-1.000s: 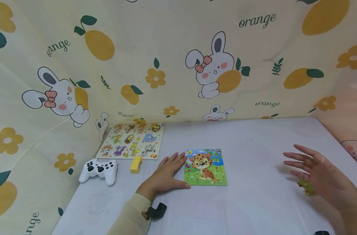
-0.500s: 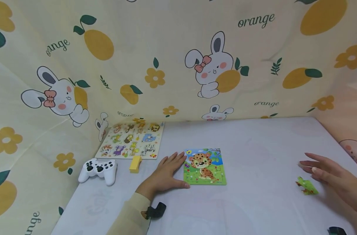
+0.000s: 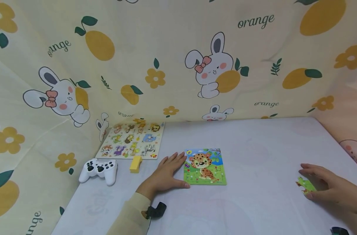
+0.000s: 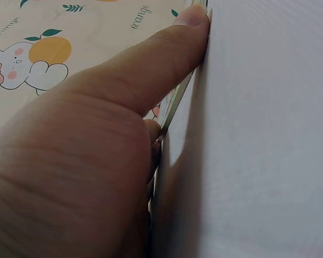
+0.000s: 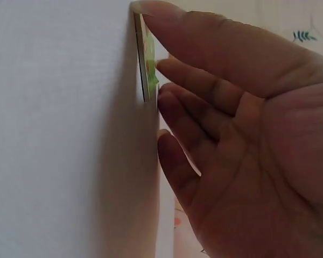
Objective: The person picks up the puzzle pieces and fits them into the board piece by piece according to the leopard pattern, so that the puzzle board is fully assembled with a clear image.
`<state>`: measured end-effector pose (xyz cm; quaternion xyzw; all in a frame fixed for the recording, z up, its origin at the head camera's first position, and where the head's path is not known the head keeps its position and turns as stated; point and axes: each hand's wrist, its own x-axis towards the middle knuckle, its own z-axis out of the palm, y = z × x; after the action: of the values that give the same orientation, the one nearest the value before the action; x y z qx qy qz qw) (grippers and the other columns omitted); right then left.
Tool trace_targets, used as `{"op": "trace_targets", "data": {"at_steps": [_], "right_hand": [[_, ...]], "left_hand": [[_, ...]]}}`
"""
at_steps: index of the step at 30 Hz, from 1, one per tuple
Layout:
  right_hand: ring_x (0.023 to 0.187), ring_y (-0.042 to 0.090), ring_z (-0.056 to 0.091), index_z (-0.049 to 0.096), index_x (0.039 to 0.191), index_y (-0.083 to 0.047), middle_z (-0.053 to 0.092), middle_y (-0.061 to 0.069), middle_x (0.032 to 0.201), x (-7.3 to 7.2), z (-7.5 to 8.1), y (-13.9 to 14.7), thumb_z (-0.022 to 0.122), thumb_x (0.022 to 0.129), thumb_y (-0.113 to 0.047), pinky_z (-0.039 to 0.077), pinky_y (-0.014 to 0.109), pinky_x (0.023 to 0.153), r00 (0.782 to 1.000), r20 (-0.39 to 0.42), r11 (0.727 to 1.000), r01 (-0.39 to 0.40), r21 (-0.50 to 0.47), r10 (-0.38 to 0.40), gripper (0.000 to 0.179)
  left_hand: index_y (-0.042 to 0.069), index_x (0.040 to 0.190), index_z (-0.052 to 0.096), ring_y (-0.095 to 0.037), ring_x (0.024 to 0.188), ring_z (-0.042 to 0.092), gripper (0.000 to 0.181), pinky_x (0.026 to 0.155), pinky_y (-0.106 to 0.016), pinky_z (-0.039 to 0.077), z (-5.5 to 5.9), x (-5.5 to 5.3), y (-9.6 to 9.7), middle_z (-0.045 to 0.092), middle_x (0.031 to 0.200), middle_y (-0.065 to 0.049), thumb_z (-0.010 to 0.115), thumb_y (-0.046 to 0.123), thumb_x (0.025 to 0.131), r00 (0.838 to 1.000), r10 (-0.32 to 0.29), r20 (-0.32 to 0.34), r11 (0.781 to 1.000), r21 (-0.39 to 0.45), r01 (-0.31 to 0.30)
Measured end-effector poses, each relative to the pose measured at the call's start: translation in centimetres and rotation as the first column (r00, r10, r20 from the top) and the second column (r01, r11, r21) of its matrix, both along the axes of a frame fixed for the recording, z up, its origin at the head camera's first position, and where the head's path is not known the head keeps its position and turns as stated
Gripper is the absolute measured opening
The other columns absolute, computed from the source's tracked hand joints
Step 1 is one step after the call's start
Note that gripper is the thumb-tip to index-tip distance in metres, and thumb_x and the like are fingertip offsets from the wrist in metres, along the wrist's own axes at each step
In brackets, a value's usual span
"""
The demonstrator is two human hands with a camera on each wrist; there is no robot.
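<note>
A square leopard jigsaw puzzle lies flat mid-table. My left hand rests at its left side, fingers spread; the thumb lies along the board's edge in the left wrist view. Farther right lies a loose green jigsaw piece. Over it my right hand is arched, the thumb at the near edge and the other fingers beyond the far side. In the right wrist view the thumb tip meets the edge of the jigsaw piece, while the other fingers appear apart from it.
A white game controller and a small yellow block stand at the left. Behind them lies an animal peg board. A patterned cloth backs the white table.
My right hand lifted off the jigsaw piece, drew right, then lowered, bringing the thumb to the near edge. The left hand and the leopard puzzle have stayed put.
</note>
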<state>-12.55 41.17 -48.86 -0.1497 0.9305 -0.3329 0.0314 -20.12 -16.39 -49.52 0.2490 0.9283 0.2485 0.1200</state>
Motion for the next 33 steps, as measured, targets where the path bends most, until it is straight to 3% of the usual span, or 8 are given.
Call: {"op": "trace_targets", "data": {"at_steps": [4, 7, 8, 10, 14, 17, 25, 33], "right_hand": [[0.161, 0.038, 0.017, 0.064, 0.129, 0.009, 0.033, 0.045, 0.156, -0.3, 1.1, -0.6, 0.088, 0.091, -0.009, -0.002, 0.021, 0.123, 0.99, 0.131, 0.999, 0.053, 0.012, -0.054, 0.048], [0.14, 0.072, 0.023, 0.067, 0.123, 0.008, 0.028, 0.049, 0.156, -0.7, 1.6, -1.0, 0.088, 0.091, -0.01, -0.003, 0.056, 0.128, 0.975, 0.205, 0.997, 0.076, 0.028, -0.08, 0.043], [0.138, 0.072, 0.025, 0.067, 0.123, 0.008, 0.029, 0.049, 0.154, -0.8, 1.7, -1.1, 0.089, 0.09, -0.01, 0.006, 0.07, 0.125, 0.975, 0.208, 0.996, 0.074, 0.044, -0.082, 0.043], [0.133, 0.069, 0.035, 0.067, 0.124, 0.008, 0.039, 0.047, 0.148, -1.0, 1.8, -1.2, 0.09, 0.088, -0.011, 0.029, 0.072, 0.119, 0.981, 0.178, 0.994, 0.067, 0.089, -0.083, 0.046], [0.107, 0.042, 0.061, 0.062, 0.129, 0.007, 0.062, 0.027, 0.124, -1.3, 1.9, -1.6, 0.091, 0.089, -0.012, 0.062, 0.042, 0.087, 0.986, 0.127, 0.986, 0.093, 0.137, -0.111, 0.054], [0.095, 0.024, 0.059, 0.063, 0.129, 0.001, 0.066, 0.009, 0.112, -1.3, 2.0, -2.1, 0.089, 0.092, -0.014, 0.05, 0.022, 0.07, 0.983, 0.117, 0.982, 0.124, 0.144, -0.141, 0.048], [0.088, 0.005, 0.056, 0.076, 0.121, -0.009, 0.072, -0.001, 0.106, -0.7, 2.4, -4.1, 0.076, 0.105, -0.019, 0.046, 0.017, 0.069, 0.985, -0.002, 0.984, 0.172, 0.041, -0.172, 0.019], [0.083, 0.011, 0.066, 0.073, 0.128, -0.006, 0.075, 0.001, 0.094, -0.4, 2.8, -7.0, 0.074, 0.106, -0.013, 0.051, 0.021, 0.067, 0.99, 0.02, 0.971, 0.139, -0.195, -0.138, 0.023]], "left_hand": [[0.025, 0.175, 0.028, -0.014, 0.165, 0.002, 0.117, 0.131, -0.049, -0.001, 0.0, -0.1, 0.0, 0.014, 0.179, 0.015, 0.079, 0.077, 0.083, 1.0, -0.006, -0.001, 1.0, -0.001, 0.006], [0.025, 0.175, 0.028, -0.014, 0.165, 0.001, 0.118, 0.131, -0.049, -0.002, 0.1, -0.1, 0.1, 0.013, 0.179, 0.016, 0.079, 0.078, 0.082, 1.0, -0.007, 0.0, 1.0, -0.007, 0.007], [0.025, 0.175, 0.028, -0.014, 0.165, 0.001, 0.118, 0.131, -0.049, -0.002, 0.1, -0.1, 0.1, 0.013, 0.179, 0.015, 0.079, 0.078, 0.082, 1.0, -0.007, 0.002, 1.0, -0.007, 0.007], [0.025, 0.175, 0.028, -0.014, 0.165, 0.001, 0.118, 0.131, -0.049, -0.002, 0.1, -0.1, 0.1, 0.013, 0.179, 0.016, 0.079, 0.078, 0.082, 1.0, -0.004, 0.006, 1.0, -0.005, 0.004], [0.025, 0.175, 0.029, -0.014, 0.165, 0.002, 0.119, 0.131, -0.049, -0.003, 0.1, -0.2, 0.0, 0.013, 0.179, 0.016, 0.079, 0.078, 0.082, 1.0, -0.002, 0.009, 1.0, 0.001, 0.002], [0.026, 0.175, 0.028, -0.013, 0.165, 0.001, 0.12, 0.131, -0.048, -0.003, 0.0, -0.2, 0.0, 0.012, 0.178, 0.018, 0.078, 0.08, 0.081, 1.0, 0.001, 0.012, 1.0, -0.003, -0.001], [0.027, 0.175, 0.027, -0.012, 0.164, 0.0, 0.12, 0.13, -0.047, -0.004, -0.1, -0.1, 0.0, 0.011, 0.178, 0.019, 0.077, 0.081, 0.081, 1.0, 0.003, 0.005, 1.0, -0.018, -0.003], [0.027, 0.175, 0.028, -0.013, 0.164, 0.0, 0.119, 0.13, -0.047, -0.004, 0.1, 0.0, 0.0, 0.012, 0.179, 0.017, 0.079, 0.08, 0.081, 1.0, 0.007, 0.011, 1.0, -0.016, -0.007]]}}
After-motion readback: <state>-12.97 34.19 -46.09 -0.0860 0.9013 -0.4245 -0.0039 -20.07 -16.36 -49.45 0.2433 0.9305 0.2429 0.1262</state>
